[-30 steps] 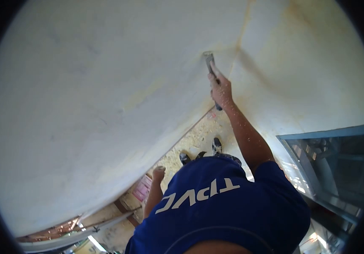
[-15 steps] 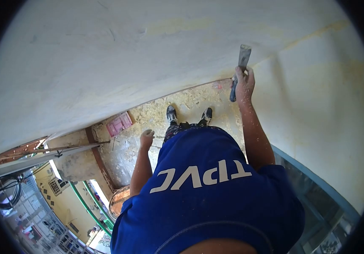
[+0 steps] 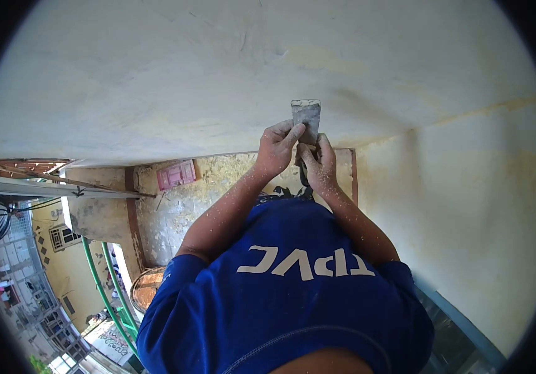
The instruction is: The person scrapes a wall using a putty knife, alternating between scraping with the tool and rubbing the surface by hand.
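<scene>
A putty knife (image 3: 307,117) with a wide grey blade is held up in front of the wall, its blade edge pointing away from me. My right hand (image 3: 319,163) grips its dark handle. Against the left side of the blade, my left hand (image 3: 278,147) is closed, with the thumb lying on the blade's face. Pale dust specks cover both hands and forearms. Smears of whitish material show on the blade.
The pale wall (image 3: 155,81) with yellowish patches rises ahead, and another wall (image 3: 467,174) stands at the right. A pink tray-like object (image 3: 176,175) lies on the stained floor (image 3: 218,181). Green rails (image 3: 107,280) and a round brown-topped object (image 3: 147,288) are at the lower left.
My left hand has come up from my side onto the blade. My right hand has moved left and closer to my body with the putty knife, whose broad face now shows.
</scene>
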{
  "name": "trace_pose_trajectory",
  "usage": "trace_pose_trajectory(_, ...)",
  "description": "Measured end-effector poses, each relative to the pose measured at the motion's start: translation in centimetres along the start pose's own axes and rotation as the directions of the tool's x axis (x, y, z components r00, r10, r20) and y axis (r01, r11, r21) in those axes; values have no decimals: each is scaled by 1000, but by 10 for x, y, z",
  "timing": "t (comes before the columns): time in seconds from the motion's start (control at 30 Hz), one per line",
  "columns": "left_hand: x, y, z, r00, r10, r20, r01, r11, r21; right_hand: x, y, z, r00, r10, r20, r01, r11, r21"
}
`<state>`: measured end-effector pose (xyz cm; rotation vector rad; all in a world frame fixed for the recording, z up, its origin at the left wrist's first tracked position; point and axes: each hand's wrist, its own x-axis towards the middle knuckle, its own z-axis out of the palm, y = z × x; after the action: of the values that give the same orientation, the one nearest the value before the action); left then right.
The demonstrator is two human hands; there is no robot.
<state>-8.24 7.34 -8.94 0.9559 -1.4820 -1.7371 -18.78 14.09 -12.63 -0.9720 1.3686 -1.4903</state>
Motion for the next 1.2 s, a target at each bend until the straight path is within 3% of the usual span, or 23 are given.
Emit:
trace_pose_trajectory(0.07,5,11,3,988,119,-102,-122,992,-23,-6,-8,8,996,66,65,-80,965,248)
trace_pose_trajectory(0.1,9,16,2,984,134,-115,-149,981,-126,-7,-10,12,993,91,70,-105,967,233)
trace_pose_trajectory(0.2,16,12,-10,982,152,-114,-157,987,-38,-4,-12,17,984,155,90,-175,941,289)
trace_pose_trajectory(0.23,15,10,-11,973,211,-96,-220,970,-100,-3,-11,20,985,154,78,-170,941,292)
trace_pose_trajectory(0.33,21,27,-11,978,191,-83,-205,948,-245,5,-1,30,990,131,41,-138,942,307)
trace_pose_trajectory(0.4,32,34,-16,980,189,-62,-199,951,-237,10,6,37,995,89,45,-98,955,279)
trace_pose_trajectory(0.47,42,28,-22,993,77,89,-34,909,-415,14,9,42,997,66,28,-71,967,246)
trace_pose_trajectory(0.5,45,26,-22,996,67,63,-47,958,-283,18,10,44,999,42,17,-44,977,211)
trace_pose_trajectory(0.53,46,24,-20,995,68,68,-46,959,-280,20,12,46,999,39,12,-41,976,213)
trace_pose_trajectory(0.6,45,30,-9,986,95,-140,-123,970,-210,23,14,50,1000,-3,-12,4,991,134)
trace_pose_trajectory(0.63,45,34,-6,983,87,-163,-121,969,-216,23,15,48,1000,2,-16,0,991,134)
trace_pose_trajectory(0.73,47,40,-5,979,159,-127,-182,963,-197,23,4,50,999,-34,31,29,988,155)
trace_pose_trajectory(0.83,45,33,-7,986,109,-125,-126,982,-142,27,9,51,1000,-9,10,8,994,106)
trace_pose_trajectory(0.9,46,49,-3,986,109,-126,-134,969,-206,28,7,50,992,-123,-24,122,991,-44)
trace_pose_trajectory(0.97,43,48,-3,987,81,-139,-116,955,-273,29,2,49,996,-85,-18,85,996,-19)
trace_pose_trajectory(1.03,45,42,-6,980,152,-125,-164,982,-96,24,1,50,998,-60,-13,60,998,10)
trace_pose_trajectory(1.07,45,48,-4,978,165,-125,-177,980,-95,24,1,50,997,-77,-12,77,997,-12)
trace_pose_trajectory(1.13,43,62,2,987,77,-143,-116,950,-291,31,0,47,995,-102,-7,102,994,-39)
trace_pose_trajectory(1.2,44,54,-2,982,116,-149,-143,972,-188,30,-14,52,996,-80,-51,80,997,0)
